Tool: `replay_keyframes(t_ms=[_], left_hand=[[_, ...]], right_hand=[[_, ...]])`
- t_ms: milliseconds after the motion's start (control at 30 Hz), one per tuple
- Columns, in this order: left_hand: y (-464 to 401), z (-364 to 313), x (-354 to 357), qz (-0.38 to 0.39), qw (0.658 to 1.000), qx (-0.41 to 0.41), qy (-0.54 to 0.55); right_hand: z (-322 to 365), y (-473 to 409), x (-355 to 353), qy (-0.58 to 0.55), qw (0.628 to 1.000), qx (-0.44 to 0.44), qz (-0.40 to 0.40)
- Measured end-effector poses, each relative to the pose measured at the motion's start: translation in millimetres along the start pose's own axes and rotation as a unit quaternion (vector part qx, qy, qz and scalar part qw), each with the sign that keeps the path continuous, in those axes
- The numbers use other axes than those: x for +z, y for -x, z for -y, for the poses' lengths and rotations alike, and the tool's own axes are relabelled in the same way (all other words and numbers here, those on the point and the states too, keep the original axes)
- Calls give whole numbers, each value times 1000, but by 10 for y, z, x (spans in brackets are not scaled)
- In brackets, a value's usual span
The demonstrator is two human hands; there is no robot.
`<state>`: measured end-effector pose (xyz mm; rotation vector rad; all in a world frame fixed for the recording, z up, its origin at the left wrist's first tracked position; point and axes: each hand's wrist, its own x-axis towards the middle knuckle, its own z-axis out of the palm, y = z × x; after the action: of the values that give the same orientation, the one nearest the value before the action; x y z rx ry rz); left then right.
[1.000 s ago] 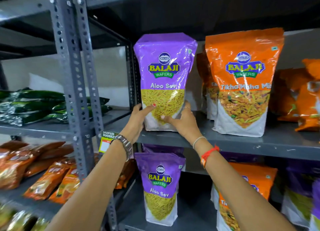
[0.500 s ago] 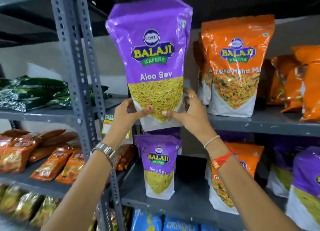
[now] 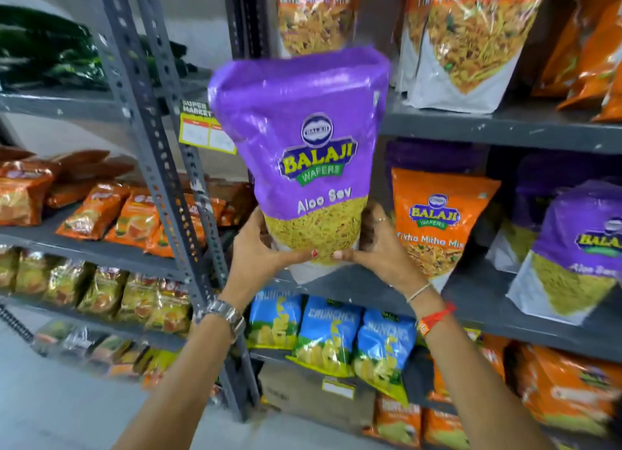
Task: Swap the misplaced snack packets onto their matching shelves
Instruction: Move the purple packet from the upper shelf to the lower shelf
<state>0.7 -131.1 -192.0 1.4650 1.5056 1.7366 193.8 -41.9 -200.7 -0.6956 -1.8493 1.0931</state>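
A purple Aloo Sev packet point(image 3: 299, 139) is held upright in the air in front of the shelves. My left hand point(image 3: 259, 251) grips its lower left side and my right hand point(image 3: 377, 247) grips its lower right. An orange Tikha Mitha Mix packet point(image 3: 434, 220) stands on the middle shelf point(image 3: 525, 325), right of my hands, with purple Aloo Sev packets point(image 3: 579, 251) beside and behind it. On the upper shelf point(image 3: 498, 129) stand orange Tikha Mitha Mix packets point(image 3: 471, 38).
A grey perforated rack post point(image 3: 151, 139) rises left of the held packet, with a yellow price tag point(image 3: 205, 133) on it. Blue Crunchex bags point(image 3: 330, 335) fill the shelf below. Orange and yellow snack bags point(image 3: 107, 213) lie on the left rack.
Both hands lifted the purple Aloo Sev packet off the upper shelf and brought it down toward the middle shelf. The view tilted down, showing lower shelves.
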Motion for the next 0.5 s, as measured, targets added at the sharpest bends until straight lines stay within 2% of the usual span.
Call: replay_keyframes(t_ms=[100,300,500], left_hand=[[201,385,210,-3,998,-50,27],[466,833,701,-51,994,-94,-31],[338,1139,1171,-90,984,-151,-36]], right_hand=[[-405,218,12,-50,998,49,11],[-1006,437,-18,-96,989,116,-6],[-1443,321,-16,-87,981,130,-111]])
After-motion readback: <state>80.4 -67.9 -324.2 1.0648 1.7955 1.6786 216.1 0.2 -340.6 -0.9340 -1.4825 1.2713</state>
